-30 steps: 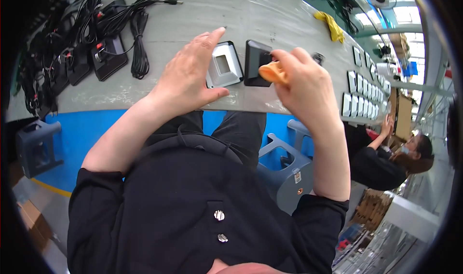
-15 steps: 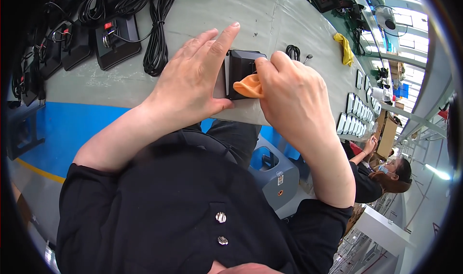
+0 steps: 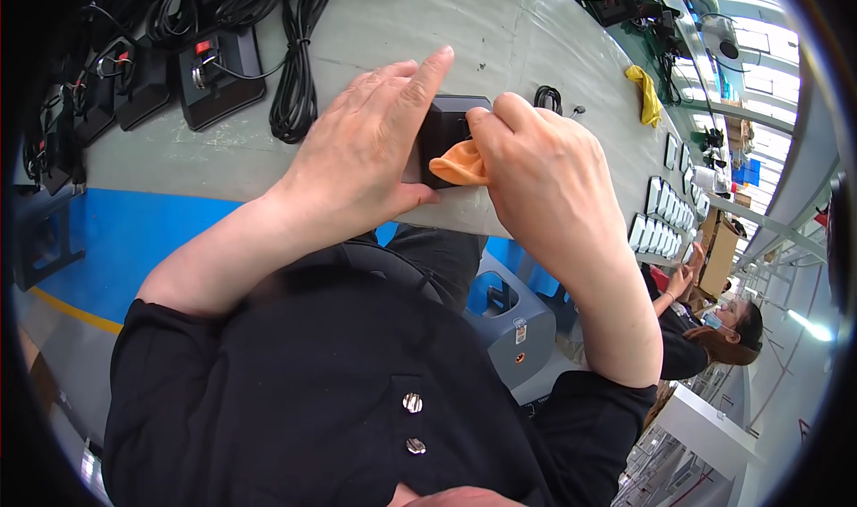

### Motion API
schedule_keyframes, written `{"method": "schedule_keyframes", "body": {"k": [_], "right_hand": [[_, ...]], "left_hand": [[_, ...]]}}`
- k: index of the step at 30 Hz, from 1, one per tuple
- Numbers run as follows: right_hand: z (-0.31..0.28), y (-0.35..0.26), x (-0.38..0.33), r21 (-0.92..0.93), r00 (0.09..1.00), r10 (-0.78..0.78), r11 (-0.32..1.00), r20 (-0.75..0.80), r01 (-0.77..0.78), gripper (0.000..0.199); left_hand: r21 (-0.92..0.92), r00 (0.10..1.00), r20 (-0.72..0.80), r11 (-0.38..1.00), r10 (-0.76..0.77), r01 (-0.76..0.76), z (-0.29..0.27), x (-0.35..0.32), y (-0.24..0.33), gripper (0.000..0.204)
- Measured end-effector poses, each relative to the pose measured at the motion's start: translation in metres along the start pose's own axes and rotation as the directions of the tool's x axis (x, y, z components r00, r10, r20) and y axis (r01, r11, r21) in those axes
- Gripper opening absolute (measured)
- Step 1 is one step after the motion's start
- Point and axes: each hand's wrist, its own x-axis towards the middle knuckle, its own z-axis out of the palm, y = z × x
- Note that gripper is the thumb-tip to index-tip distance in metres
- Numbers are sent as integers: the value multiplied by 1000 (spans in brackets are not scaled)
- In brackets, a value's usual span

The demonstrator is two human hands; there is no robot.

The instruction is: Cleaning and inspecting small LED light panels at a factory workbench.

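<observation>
The black box [image 3: 444,132] looked like matt plastic, the orange cloth [image 3: 460,165] soft and a bit creased. The grey worktop [image 3: 500,34] was smooth with a dull sheen, cables [image 3: 295,78] rubbery.

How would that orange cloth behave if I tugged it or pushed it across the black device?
Probably floppy: the orange cloth bunches and folds under the right hand, keeping no shape. Likely very light, since a few fingertips pinch it. Pushed, it would probably crumple rather than slide unless pressed flat on the black device, which the left hand holds.
</observation>
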Motion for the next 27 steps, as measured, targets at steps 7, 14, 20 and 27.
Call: {"method": "schedule_keyframes", "body": {"k": [7, 14, 20, 27], "right_hand": [[-3, -7, 2, 160, 999, 25, 987, 39, -31, 20], [1, -5, -16, 211, 995, 99, 973, -9, -94, 16], [31, -9, -36, 382, 874, 222, 923, -433, -45, 66], [40, 17, -77, 462, 742, 384, 880, -549, -113, 61]], "left_hand": [[70, 962, -250, 993, 113, -98, 11, -2, 4, 44], [549, 982, 187, 833, -40, -71, 18, 19, 38, 61], [628, 926, 362, 762, -109, -156, -10, 32, 46, 50], [809, 945, 266, 577, -188, -113, -61, 51, 10, 65]]}}
